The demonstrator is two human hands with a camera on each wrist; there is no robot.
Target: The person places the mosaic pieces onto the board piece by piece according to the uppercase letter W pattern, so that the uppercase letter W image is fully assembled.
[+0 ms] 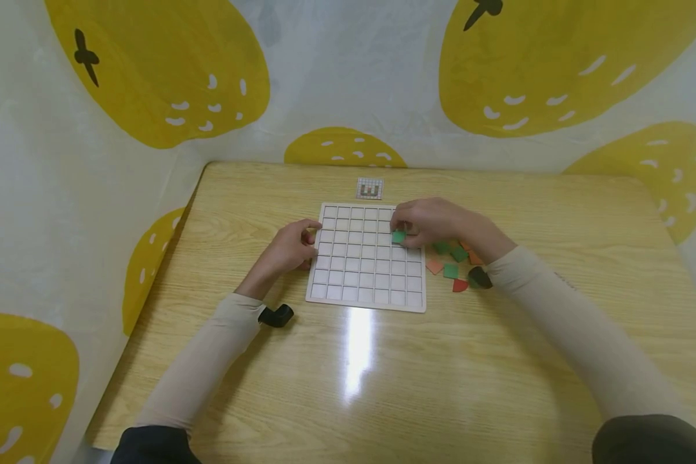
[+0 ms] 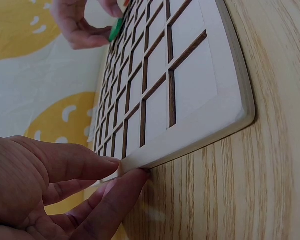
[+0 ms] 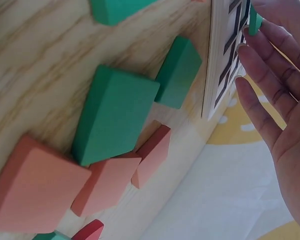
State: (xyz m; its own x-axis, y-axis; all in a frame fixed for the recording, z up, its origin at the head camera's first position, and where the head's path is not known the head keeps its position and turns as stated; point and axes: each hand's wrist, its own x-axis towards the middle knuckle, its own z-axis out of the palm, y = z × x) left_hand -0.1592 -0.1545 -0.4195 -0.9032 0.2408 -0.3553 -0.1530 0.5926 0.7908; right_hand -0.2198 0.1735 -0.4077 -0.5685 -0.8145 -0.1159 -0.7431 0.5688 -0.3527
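Left hand (image 1: 292,247) is pinching the grid board (image 1: 367,251) by its left rim; green tile (image 1: 398,237) is showing over the board's right-hand cells, contact unclear; right hand (image 1: 432,219), the nearer, is pinching it; loose tiles (image 1: 450,271) are lying rightward.

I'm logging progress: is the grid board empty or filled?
The grid board is empty where visible: bare, pale squares. Behind the right hand, I cannot tell.

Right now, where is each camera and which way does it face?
Head: on the head, facing forward and down at the grid board; left hand, right hand, sleeves show.
Left wrist: worn there, facing the board's edge; both hands show.
Right wrist: worn there, facing loose pieces; right hand shows.
Both wrist views share the held green piece.
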